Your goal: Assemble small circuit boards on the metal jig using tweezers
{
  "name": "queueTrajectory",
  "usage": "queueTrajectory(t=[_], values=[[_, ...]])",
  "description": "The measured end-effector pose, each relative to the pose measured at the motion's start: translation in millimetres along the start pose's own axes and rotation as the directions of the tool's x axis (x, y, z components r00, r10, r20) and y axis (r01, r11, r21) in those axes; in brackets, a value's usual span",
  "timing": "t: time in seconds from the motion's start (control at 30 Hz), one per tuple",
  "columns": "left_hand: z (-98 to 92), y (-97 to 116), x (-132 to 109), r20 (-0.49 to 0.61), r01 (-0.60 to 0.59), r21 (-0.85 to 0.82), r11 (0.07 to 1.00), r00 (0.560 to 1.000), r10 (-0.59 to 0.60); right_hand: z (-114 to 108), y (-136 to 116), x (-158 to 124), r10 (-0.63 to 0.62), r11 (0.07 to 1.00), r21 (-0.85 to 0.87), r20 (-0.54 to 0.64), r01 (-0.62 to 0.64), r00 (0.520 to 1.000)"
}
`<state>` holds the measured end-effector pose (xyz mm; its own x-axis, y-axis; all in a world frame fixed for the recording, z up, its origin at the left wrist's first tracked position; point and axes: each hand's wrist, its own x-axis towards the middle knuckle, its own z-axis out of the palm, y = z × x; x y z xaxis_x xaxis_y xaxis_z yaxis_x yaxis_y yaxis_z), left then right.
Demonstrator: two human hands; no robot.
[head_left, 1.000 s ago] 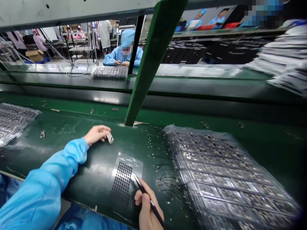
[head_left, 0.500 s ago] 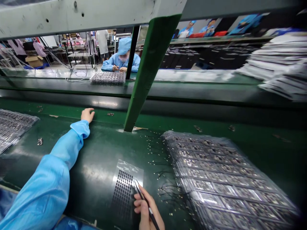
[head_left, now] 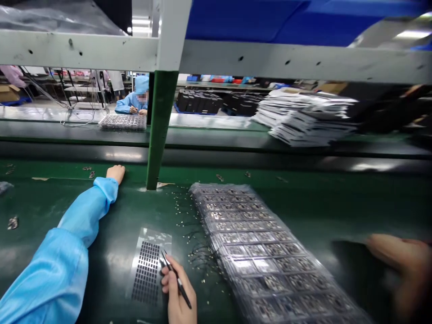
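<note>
My left hand (head_left: 115,173) is stretched far forward in a blue sleeve and rests at the far edge of the dark green belt (head_left: 101,225), beside the green post (head_left: 158,130). Its fingers point away and are hidden. My right hand (head_left: 177,292), at the near edge, grips thin black tweezers (head_left: 175,278), tips touching the right side of a small shiny sheet with a grid of dark squares (head_left: 148,265). A stack of clear plastic trays full of small metal parts (head_left: 256,252) lies right of that hand.
Tiny loose bits and wires (head_left: 192,225) litter the belt near the trays; small metal parts (head_left: 13,222) lie at left. Another person's blurred hand (head_left: 398,261) is at the right edge. Across the line, a person in blue (head_left: 135,101) sits behind a tray (head_left: 123,121); tray stacks (head_left: 303,117) stand there.
My left hand left the spot near the sheet, where it held a small metal part, and reached to the belt's far edge. The view swung right and up; a blurred hand appeared at right.
</note>
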<state>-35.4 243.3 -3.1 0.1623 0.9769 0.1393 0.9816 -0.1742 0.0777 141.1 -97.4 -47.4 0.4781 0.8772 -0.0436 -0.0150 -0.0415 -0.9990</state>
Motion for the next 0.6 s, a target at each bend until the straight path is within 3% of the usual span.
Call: queueTrajectory(t=[0.2, 0.27, 0.33, 0.4, 0.47, 0.53, 0.6], values=[[-42.5, 3.8, -34.7, -0.138, -0.041, -0.016, 0.999, 0.990, 0.039, -11.2, -12.9, 4.3, -0.018, 0.999, -0.032, 0.152, 0.023, 0.988], [-55.9, 11.2, -62.8, -0.147, -0.153, -0.053, 0.987, 0.979, 0.144, -14.9, -16.4, 4.9, -0.041, 0.998, -0.031, 0.196, 0.048, 0.980], [-65.1, 23.0, -101.1, -0.110, -0.366, -0.131, 0.921, 0.929, 0.353, -16.8, -17.9, 3.8, -0.046, 0.999, -0.004, 0.210, 0.048, 0.977], [-70.0, 38.0, -144.2, 0.017, -0.557, -0.176, 0.811, 0.822, 0.569, -16.5, -16.8, 1.6, -0.026, 0.999, 0.031, 0.228, 0.019, 0.973], [-71.7, 53.8, -183.5, 0.144, -0.712, -0.214, 0.668, 0.654, 0.743, -14.2, -13.9, -0.2, -0.039, 0.999, 0.036, 0.207, 0.032, 0.978], [-71.6, 67.7, -211.5, 0.181, -0.810, -0.261, 0.524, 0.493, 0.851, -11.0, -11.4, -0.5, -0.099, 0.994, -0.016, 0.208, 0.105, 0.973], [-70.9, 78.8, -225.7, 0.164, -0.859, -0.286, 0.424, 0.392, 0.905, -8.7, -10.9, 0.8, -0.133, 0.983, -0.090, 0.265, 0.162, 0.955]])
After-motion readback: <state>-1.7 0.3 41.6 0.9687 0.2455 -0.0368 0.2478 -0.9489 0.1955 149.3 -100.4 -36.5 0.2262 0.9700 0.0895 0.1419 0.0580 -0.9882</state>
